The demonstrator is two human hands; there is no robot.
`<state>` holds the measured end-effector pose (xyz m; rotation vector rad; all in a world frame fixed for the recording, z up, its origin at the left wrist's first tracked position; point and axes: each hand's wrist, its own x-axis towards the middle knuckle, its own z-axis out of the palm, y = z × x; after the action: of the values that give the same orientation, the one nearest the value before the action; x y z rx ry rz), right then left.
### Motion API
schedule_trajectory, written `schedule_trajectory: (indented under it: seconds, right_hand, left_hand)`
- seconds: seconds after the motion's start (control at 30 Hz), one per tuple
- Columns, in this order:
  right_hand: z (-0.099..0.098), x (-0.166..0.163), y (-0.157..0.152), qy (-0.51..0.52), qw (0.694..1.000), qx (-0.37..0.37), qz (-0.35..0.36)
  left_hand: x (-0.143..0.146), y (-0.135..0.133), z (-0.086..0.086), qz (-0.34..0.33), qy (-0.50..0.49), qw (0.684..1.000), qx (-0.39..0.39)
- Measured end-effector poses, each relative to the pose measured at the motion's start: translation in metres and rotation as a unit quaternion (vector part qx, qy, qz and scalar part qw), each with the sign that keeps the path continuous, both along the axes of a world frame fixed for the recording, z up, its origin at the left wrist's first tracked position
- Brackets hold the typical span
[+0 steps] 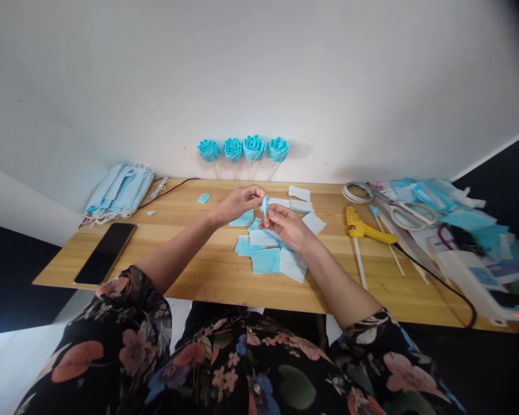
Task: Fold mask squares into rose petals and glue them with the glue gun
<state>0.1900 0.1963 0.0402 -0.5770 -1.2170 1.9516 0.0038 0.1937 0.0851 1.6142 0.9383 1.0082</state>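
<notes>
Between my two hands, over the middle of the table, is a small folded piece of blue mask fabric (265, 206). My left hand (243, 203) pinches its upper end, and my right hand (284, 222) has thumb and fingers closed on its lower end. Below and around them lie several cut rectangles of blue and white mask fabric (266, 261), partly overlapping. One small folded blue petal (203, 198) rests to the left of my left hand. Several blue fabric roses (254, 148) on thin sticks lean against the wall behind.
A stack of face masks (120, 190) and a black phone (105, 253) are on the left. To the right lie a yellow glue gun (367, 229), scissors (410, 214), thin sticks (391, 248), a white power strip (480, 285) and piled mask scraps (467, 210).
</notes>
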Motion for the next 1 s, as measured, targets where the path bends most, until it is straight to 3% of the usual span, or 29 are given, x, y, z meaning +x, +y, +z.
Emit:
schedule_trajectory:
  seconds: [0.17,0.3,0.43,0.6,0.77,0.9,1.0]
  right_hand:
    - [0.000,-0.001,0.001,0.000,1.000,-0.002,-0.001]
    - [0.003,-0.002,0.001,-0.044,0.995,0.050,-0.076]
    - [0.003,-0.002,0.003,-0.105,0.979,0.110,-0.139]
    - [0.002,-0.004,0.003,-0.149,0.966,0.150,-0.151]
    - [0.001,-0.003,0.004,-0.145,0.969,0.127,-0.157]
    - [-0.004,0.000,0.008,-0.143,0.968,0.121,-0.165]
    - [-0.007,0.001,0.010,-0.150,0.968,0.127,-0.159]
  left_hand:
    - [0.008,-0.003,-0.002,0.049,-0.019,0.997,-0.052]
    - [0.002,-0.003,-0.004,0.108,0.001,0.991,-0.080]
    - [-0.010,-0.002,-0.007,0.083,0.021,0.994,-0.071]
    - [-0.012,-0.001,-0.007,0.078,0.033,0.993,-0.083]
    - [-0.032,0.016,0.004,0.116,0.047,0.991,-0.046]
    - [-0.079,0.037,0.005,0.243,0.175,0.954,-0.016]
    - [-0.109,0.043,-0.005,0.255,0.346,0.902,-0.040]
